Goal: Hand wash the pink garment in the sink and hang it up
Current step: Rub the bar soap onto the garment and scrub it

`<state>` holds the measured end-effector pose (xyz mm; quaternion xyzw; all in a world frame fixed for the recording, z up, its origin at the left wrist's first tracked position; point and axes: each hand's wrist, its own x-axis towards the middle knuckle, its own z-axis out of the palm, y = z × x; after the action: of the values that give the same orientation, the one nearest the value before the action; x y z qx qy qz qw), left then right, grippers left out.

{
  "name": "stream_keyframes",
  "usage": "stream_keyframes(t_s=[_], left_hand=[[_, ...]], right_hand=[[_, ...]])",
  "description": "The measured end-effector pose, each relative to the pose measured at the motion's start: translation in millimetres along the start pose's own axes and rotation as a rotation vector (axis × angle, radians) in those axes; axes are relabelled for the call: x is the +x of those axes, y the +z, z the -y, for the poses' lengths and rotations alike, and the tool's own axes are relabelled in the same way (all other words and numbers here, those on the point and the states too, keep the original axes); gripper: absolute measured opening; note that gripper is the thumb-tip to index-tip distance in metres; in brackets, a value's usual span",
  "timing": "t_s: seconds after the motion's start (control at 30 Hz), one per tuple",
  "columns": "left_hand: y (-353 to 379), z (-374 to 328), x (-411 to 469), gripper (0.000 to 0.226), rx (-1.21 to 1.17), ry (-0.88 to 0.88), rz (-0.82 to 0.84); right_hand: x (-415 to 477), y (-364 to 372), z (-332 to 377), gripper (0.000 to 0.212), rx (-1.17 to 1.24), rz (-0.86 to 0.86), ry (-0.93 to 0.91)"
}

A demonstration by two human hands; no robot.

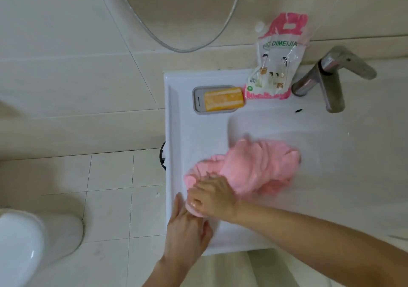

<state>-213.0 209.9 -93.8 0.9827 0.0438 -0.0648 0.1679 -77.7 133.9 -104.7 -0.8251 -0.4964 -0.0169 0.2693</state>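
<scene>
The pink garment (256,165) lies bunched over the left rim of the white sink (331,154), part of it on the flat ledge and part in the basin. My right hand (212,196) grips the garment's near end with curled fingers. My left hand (187,227) lies just below it on the ledge, fingers stretched out and touching the pink cloth under my right hand. The picture is motion-blurred around both hands.
An orange soap bar (224,99) sits in a grey dish (197,100) at the back of the ledge. A detergent pouch (276,61) leans on the wall beside the chrome tap (329,81). A toilet (28,242) stands on the tiled floor at lower left.
</scene>
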Motion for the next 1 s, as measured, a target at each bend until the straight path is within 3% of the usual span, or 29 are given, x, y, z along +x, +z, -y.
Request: stream_keyframes(t_s=[0.03,0.1,0.13,0.2,0.23,0.3,0.4,0.47,0.57,0.63,0.7,0.77,0.87,0.93,1.0], left_hand=[[0,-1,-1,0.047,-0.002,-0.002,0.001],[-1,-2,1,0.049,0.016,-0.002,0.016],[-2,-3,1,0.050,0.030,-0.003,0.018],[-4,-3,2,0.050,0.027,-0.008,0.027],[-4,-1,2,0.050,0.019,-0.011,0.032],[-3,1,1,0.047,0.005,-0.004,0.029],[-2,-2,2,0.048,0.002,0.005,0.017],[-3,-1,6,0.049,0.001,0.002,0.010],[-4,2,7,0.047,0.002,-0.003,0.006],[0,2,5,0.045,0.001,0.007,-0.018],[4,0,4,0.049,0.030,0.027,0.000],[6,-2,3,0.055,0.064,0.030,0.011],[5,0,5,0.056,0.047,0.049,-0.003],[7,3,4,0.052,0.017,0.069,-0.029],[12,3,3,0.048,0.013,0.084,-0.022]], right_hand=[[-2,-6,-8,0.016,-0.031,0.039,-0.086],[32,-14,-49,0.018,-0.146,0.061,-0.069],[47,-11,-71,0.019,-0.161,-0.028,0.041],[51,-15,-69,0.020,-0.081,-0.031,0.328],[40,-15,-50,0.020,-0.023,-0.012,0.384],[5,-11,-10,0.024,0.056,-0.007,0.189],[17,-18,-34,0.030,-0.079,-0.029,-0.047],[48,-20,-68,0.025,-0.158,-0.053,-0.009],[26,-20,-42,0.017,0.036,0.059,0.133],[-13,-10,-17,0.018,0.061,0.049,-0.015],[-12,-12,-36,0.014,-0.026,0.062,-0.202],[26,-24,-70,0.019,-0.156,0.064,-0.136],[25,-25,-61,0.024,-0.082,0.137,0.067],[-9,-31,-20,0.015,-0.027,0.081,-0.028],[-18,-44,-19,0.021,-0.131,0.041,-0.124]])
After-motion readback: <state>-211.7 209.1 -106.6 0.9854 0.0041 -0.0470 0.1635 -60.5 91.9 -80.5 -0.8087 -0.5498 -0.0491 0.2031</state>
